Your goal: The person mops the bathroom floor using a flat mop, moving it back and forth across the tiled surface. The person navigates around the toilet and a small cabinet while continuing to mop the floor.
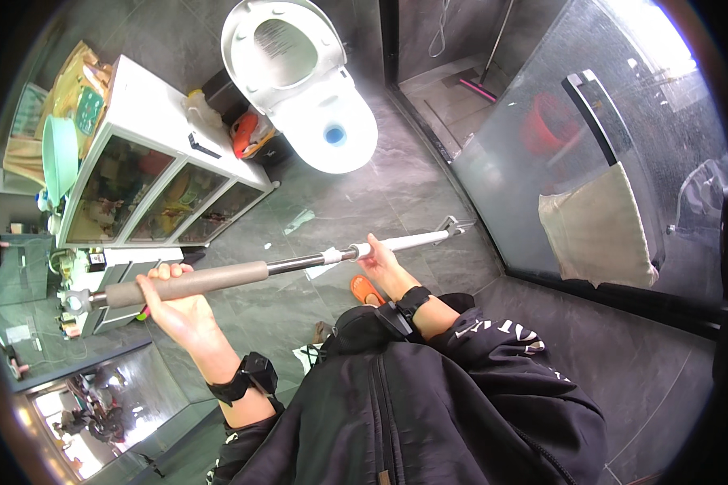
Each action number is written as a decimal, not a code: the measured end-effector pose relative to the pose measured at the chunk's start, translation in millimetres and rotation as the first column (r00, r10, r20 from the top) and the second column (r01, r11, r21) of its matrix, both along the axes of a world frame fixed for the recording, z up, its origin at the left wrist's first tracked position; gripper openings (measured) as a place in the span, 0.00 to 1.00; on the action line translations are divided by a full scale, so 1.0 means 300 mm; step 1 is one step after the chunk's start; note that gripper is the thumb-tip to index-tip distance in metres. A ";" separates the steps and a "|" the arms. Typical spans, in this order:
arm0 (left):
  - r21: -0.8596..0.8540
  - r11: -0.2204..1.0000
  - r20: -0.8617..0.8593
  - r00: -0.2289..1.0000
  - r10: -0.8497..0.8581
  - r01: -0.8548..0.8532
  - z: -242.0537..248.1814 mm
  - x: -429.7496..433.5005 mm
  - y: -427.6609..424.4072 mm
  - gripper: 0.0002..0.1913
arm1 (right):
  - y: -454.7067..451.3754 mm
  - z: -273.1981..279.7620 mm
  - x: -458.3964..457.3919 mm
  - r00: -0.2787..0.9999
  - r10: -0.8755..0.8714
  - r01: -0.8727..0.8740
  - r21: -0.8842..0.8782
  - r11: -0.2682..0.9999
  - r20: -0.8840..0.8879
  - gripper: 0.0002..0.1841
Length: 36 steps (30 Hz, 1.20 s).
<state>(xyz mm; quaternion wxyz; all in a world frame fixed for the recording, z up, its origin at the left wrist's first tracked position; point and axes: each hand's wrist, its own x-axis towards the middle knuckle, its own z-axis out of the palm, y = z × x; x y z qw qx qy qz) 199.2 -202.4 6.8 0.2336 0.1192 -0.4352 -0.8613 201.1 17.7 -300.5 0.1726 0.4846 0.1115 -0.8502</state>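
A telescopic pole point(297, 264) stretches across in front of me, tilted slightly up to the right. My left hand point(185, 309) is wrapped around its grey-brown foam grip point(230, 284), near the end with a grey hanging loop point(76, 301). Farther along, my right hand point(377, 259) holds the white tube point(415, 240) beside a white collar. At the far end, a pale forked bracket point(453, 227) shows over the floor near the shower threshold; whether it touches the floor cannot be told.
A toilet point(340, 133) with raised lid stands ahead. To the left is a white cabinet point(158, 109) bearing a mint-green basin point(59, 160). A cloth point(597, 227) hangs on the glass shower door point(509, 157) at right. Paper scraps point(299, 222) lie on the tiled floor.
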 end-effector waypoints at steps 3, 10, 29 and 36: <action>0.010 0.999 0.058 0.997 0.041 -0.041 -0.066 -0.028 0.022 0.10 | 0.014 -0.085 0.000 1.000 0.022 -0.021 0.091 0.996 -0.005 0.13; -0.246 0.953 0.011 0.984 -0.178 0.175 -0.136 0.076 0.194 0.08 | 0.078 -0.236 -0.027 0.996 0.089 -0.086 0.193 0.977 -0.004 0.12; -0.540 0.293 -0.274 0.165 -0.947 0.789 -0.008 -0.049 0.466 0.18 | 0.270 -0.093 -0.002 0.927 -0.357 0.370 -0.134 0.919 0.113 0.16; -0.598 -0.158 -0.231 -0.357 -0.905 0.786 0.036 -0.169 0.635 0.18 | 0.399 0.010 0.149 0.904 -0.417 0.424 -0.074 0.903 0.092 0.14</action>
